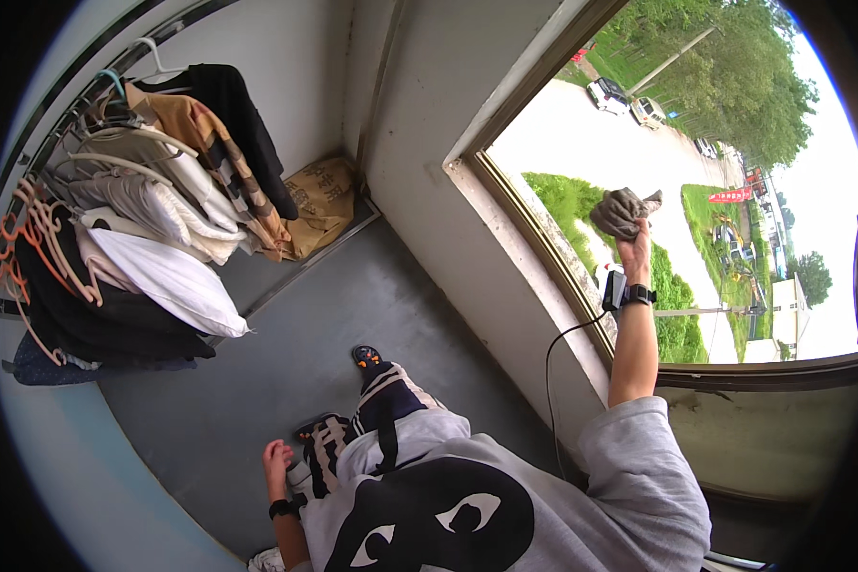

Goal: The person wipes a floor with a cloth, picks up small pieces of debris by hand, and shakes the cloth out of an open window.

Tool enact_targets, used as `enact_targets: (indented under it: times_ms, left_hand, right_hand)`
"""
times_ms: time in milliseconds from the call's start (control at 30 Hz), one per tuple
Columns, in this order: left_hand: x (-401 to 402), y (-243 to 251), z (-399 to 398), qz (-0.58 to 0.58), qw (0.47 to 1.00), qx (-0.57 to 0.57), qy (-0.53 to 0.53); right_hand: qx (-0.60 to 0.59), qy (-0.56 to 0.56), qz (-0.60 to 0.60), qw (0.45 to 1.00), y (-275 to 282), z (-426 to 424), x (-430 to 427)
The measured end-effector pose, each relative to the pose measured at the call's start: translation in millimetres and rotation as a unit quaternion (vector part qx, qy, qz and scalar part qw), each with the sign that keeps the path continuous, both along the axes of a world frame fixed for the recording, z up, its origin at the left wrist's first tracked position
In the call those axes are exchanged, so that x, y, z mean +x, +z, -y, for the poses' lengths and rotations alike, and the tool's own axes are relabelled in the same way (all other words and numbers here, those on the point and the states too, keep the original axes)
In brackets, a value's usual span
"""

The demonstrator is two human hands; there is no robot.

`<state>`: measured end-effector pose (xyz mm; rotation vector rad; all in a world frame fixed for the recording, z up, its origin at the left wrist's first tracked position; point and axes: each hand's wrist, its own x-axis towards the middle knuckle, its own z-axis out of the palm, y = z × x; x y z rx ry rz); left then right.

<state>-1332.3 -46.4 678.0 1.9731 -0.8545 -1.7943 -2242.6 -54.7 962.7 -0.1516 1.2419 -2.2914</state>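
Observation:
A crumpled grey-brown cloth (pixel 620 213) is gripped in my right hand (pixel 636 247), which is raised in front of the window (pixel 658 179). Whether the cloth touches glass cannot be told. On that wrist are a dark band and a small black device with a cable (pixel 558 343) running down from it. My left hand (pixel 277 457) hangs low beside my legs, its fingers loosely bent and nothing seen in it. A black band (pixel 283 508) circles the left wrist.
Clothes on hangers fill a rack (pixel 186 25) at the left. A brown printed sack (pixel 322 207) stands in the corner behind them. The window sill (pixel 529 264) and wall border the grey floor (pixel 257 400). Vehicles and trees show outside.

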Motion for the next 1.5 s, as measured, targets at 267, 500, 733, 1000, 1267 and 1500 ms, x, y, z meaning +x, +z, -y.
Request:
enact_targets:
  times_ms: [267, 500, 733, 1000, 1267, 1500]
  left_hand:
    - [-5, -21, -39, 0.027, 0.996, 0.067, -0.048]
    - [38, -54, -136, -0.089, 0.982, 0.131, 0.107]
    - [-25, -19, -172, -0.012, 0.982, 0.157, 0.100]
    - [-18, -23, -268, -0.119, 0.959, 0.084, 0.242]
    - [-55, 0, -328, -0.009, 0.955, 0.114, 0.275]
    - [-104, -45, -370, -0.047, 0.943, 0.122, 0.304]
  right_hand:
    - [0.039, -0.016, 0.141, 0.989, -100, 10, 16]
    - [0.123, 0.165, 0.162, 0.965, -165, 36, 109]
    - [0.172, 0.330, 0.155, 0.915, -181, 62, 186]
    - [0.208, 0.455, 0.158, 0.851, -181, 113, 246]
    - [0.082, 0.169, 0.115, 0.975, -164, 65, 121]
    - [0.086, 0.094, 0.099, 0.987, -158, 14, -55]
